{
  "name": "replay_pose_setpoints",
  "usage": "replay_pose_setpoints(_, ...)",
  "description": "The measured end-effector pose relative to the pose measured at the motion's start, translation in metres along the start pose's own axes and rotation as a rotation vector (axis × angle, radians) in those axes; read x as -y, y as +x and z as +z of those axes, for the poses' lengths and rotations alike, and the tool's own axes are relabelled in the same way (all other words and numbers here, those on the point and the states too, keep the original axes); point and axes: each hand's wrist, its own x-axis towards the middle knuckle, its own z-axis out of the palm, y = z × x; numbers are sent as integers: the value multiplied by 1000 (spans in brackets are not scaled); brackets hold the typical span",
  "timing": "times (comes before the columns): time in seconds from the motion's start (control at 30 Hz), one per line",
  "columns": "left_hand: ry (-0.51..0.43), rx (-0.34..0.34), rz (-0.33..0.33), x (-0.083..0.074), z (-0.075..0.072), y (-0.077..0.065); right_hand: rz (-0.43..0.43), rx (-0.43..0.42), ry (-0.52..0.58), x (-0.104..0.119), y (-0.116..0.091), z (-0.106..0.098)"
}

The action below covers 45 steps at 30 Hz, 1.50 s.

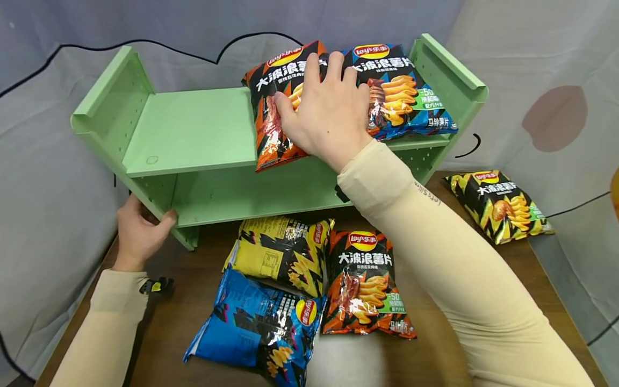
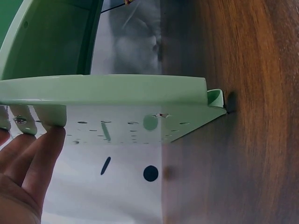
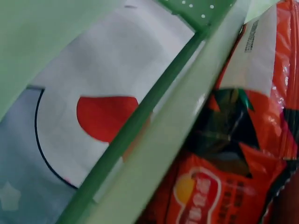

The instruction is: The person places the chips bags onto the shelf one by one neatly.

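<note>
A light green two-tier shelf rack [image 1: 203, 129] stands at the back of a wooden table. At its lower left, my left hand [image 1: 140, 234] grips the side panel, thumb at the front edge. In the left wrist view, fingers [image 2: 44, 161] lie against the panel's outer face. My right hand [image 1: 329, 110] rests with spread fingers on an orange-and-black Lay's chip bag [image 1: 271, 129] on the top tier. That bag leans against a blue-and-black chip bag [image 1: 401, 94] at the right end. The right hand covers part of both bags.
On the table in front lie a yellow chip bag [image 1: 282, 252], a blue chip bag [image 1: 261, 322] and another orange chip bag [image 1: 365, 285]. A black-and-yellow chip bag [image 1: 503, 207] lies right of the rack. A black cable [image 1: 140, 41] runs along the curtain behind.
</note>
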Motion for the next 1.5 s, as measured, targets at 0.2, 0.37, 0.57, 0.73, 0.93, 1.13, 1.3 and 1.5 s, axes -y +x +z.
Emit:
replay_pose_setpoints(0.2,1,3,-12,-2,-3,-1,14,67,34,7,3,4)
replay_pose_setpoints(0.37,5,9,-16,-5,-4,0,57,102,51,14,7,5)
replay_pose_setpoints(0.57,1,-4,-9,-5,-3,-2,64,73,57,18,8,6)
replay_pose_setpoints(0.73,-12,-25,6,2,3,-6,23,-2,83,11,-2,1)
replay_pose_setpoints(0.93,-23,-47,29,10,9,-10,-94,-172,164,-7,-27,-5)
replay_pose_setpoints(1.13,-41,-42,44,11,14,-10,-259,-388,308,-42,-59,-1)
replay_pose_setpoints(1.3,-41,-47,46,9,15,-8,-356,-605,422,-79,-80,9)
replay_pose_setpoints(1.5,-21,2,-3,28,9,-12,-280,-777,553,-121,-99,35)
